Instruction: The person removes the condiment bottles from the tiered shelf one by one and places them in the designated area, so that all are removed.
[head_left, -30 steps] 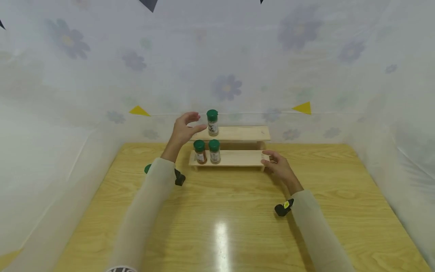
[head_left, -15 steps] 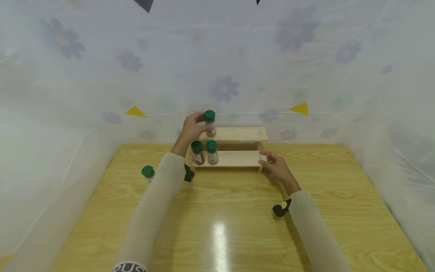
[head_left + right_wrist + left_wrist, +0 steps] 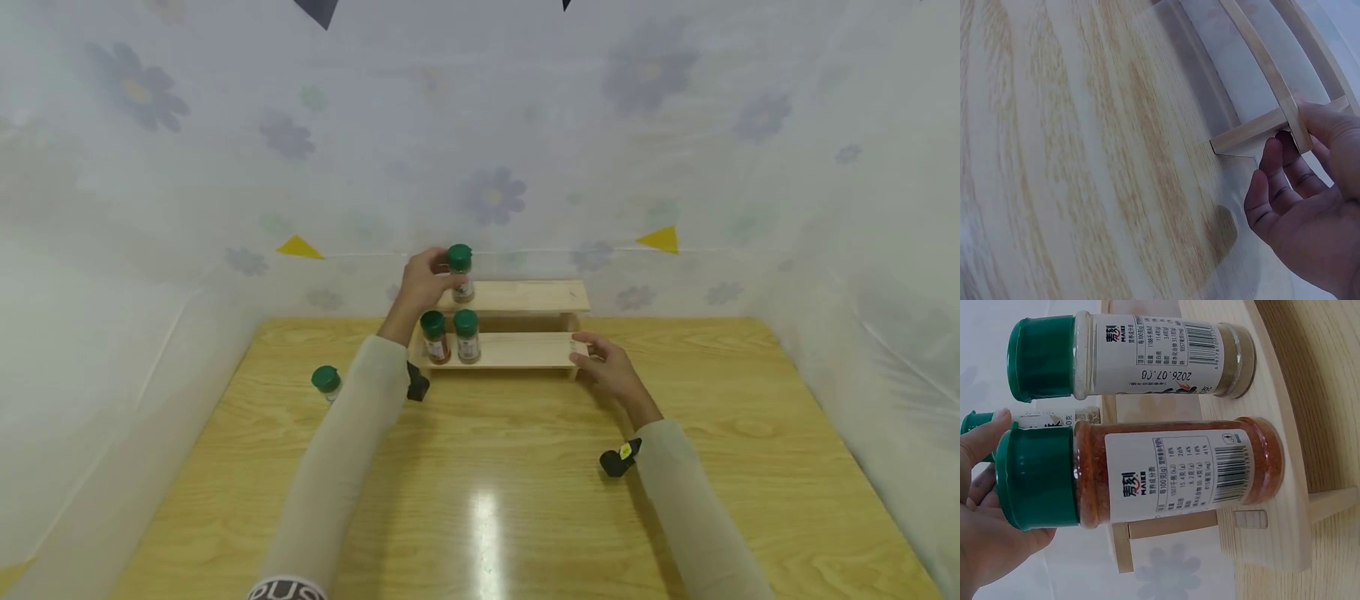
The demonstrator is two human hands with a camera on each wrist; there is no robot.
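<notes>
A two-tier wooden rack (image 3: 525, 350) stands at the back of the table. On its upper tier is a green-capped spice jar (image 3: 462, 287), and my left hand (image 3: 423, 283) holds it between thumb and fingers. In the left wrist view that jar (image 3: 1054, 417) is partly hidden behind two nearer ones. On the lower tier stand a spice jar of red powder (image 3: 436, 343) and, to its right, a jar of pale powder (image 3: 468, 343). My right hand (image 3: 615, 367) grips the right end of the lower tier, thumb above and fingers beneath in the right wrist view.
Another green-capped jar (image 3: 326, 380) stands on the wood-grain table (image 3: 525, 467), left of the rack and partly covered by my left sleeve (image 3: 345, 458). A flower-patterned white sheet (image 3: 375, 167) hangs behind the rack and along both sides.
My left hand has moved right to the upper jar and closed around it. The jar on the table has come out from behind my left sleeve. My right hand keeps its place on the rack.
</notes>
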